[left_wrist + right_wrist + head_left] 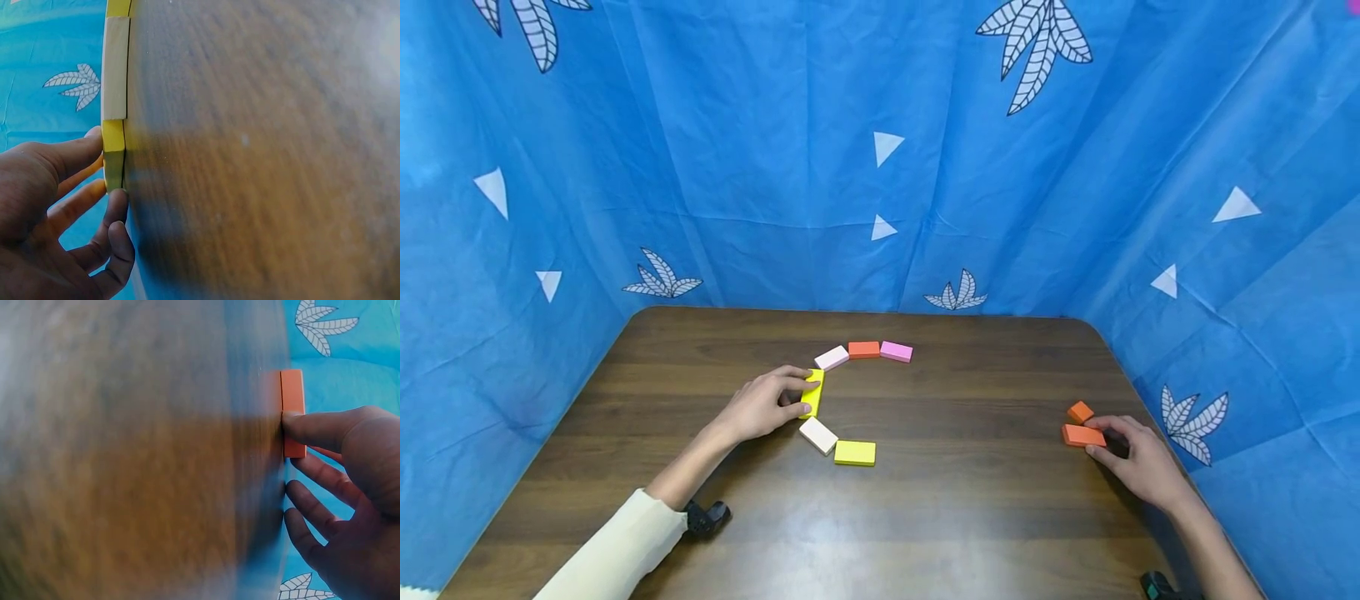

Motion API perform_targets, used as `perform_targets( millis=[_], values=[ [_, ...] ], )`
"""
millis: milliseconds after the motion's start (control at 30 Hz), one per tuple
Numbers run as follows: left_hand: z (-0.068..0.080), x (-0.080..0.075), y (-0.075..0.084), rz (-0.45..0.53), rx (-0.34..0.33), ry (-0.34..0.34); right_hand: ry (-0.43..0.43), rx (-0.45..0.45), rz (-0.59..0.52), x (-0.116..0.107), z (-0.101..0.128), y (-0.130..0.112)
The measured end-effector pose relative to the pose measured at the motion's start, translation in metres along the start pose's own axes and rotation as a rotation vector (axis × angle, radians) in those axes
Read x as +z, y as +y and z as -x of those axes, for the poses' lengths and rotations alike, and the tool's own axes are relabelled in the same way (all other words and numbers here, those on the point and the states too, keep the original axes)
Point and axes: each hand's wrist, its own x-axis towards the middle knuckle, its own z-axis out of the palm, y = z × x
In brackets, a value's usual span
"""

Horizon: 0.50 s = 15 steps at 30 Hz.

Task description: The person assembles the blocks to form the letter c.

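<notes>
Flat on the table lies a yellow block [812,393], pinched at its ends by the thumb and fingers of my left hand [763,406]. A pale pink block [832,358] adjoins its far end, and a cream block [818,435] sits by its near end. At the right, my right hand [1138,462] pinches an orange block [1083,436] between thumb and fingers. The right wrist view shows the thumb along the orange block's [293,390] near side. Just beyond it rests a smaller-looking orange block [1081,412].
A red-orange block [864,350] and a pink block [897,352] continue the curved row at its far end. Another yellow block [855,453] ends the row nearest me. Blue patterned cloth [805,167] surrounds the brown table [970,500] at the back and sides.
</notes>
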Motion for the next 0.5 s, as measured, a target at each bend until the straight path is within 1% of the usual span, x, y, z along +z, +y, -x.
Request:
perform_targets(
  millis=[100, 300, 500],
  values=[
    [0.001, 0.001, 0.000, 0.001, -0.003, -0.003, 0.001, -0.008, 0.000, 0.002, 0.000, -0.001],
    [0.000, 0.001, 0.000, 0.006, -0.003, 0.002, 0.039, -0.058, 0.014, 0.006, 0.000, -0.004],
    [-0.001, 0.000, -0.001, 0.005, 0.002, -0.001, 0.024, -0.083, 0.015, 0.009, -0.005, -0.016]
  ],
)
